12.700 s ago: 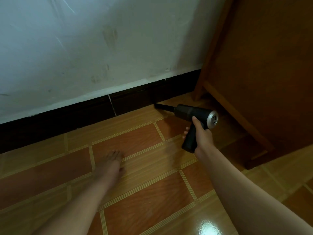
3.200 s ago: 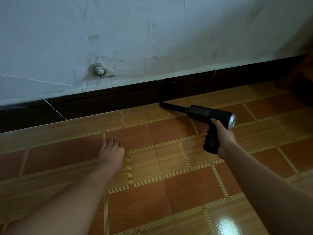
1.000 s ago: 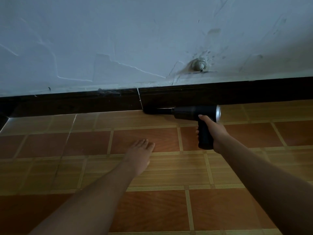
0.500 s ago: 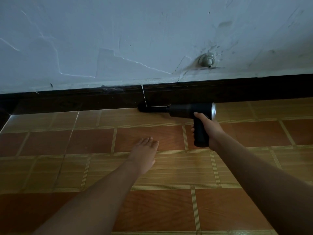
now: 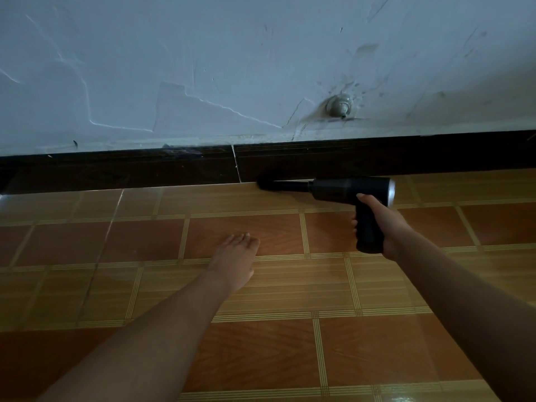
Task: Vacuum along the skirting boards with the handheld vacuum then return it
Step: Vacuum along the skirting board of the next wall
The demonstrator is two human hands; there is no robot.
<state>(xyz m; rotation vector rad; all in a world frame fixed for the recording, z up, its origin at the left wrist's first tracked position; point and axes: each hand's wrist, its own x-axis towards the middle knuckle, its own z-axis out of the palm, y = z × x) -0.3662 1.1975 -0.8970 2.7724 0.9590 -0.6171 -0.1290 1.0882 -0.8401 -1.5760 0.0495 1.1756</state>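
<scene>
Head camera: I'm looking down at a pale, cracked and scuffed plaster wall that fills the upper part of my view. Below it lies a glossy floor of orange-brown wood-pattern tiles with yellow striped borders. Between the two runs a dark, almost black skirting board, with a pale vertical joint near its middle.

The black pistol-shaped handheld vacuum with a silver rear end lies level just above the floor and parallel to the skirting. Its slim nozzle points left, and the dark brush tip sits at the foot of the board just right of the joint.

My right hand is wrapped round the vacuum's grip, thumb up against the body. My left hand lies palm down on a floor tile with its fingers straight and together, holding nothing. A small round grey fitting sticks out of the wall above the vacuum.
</scene>
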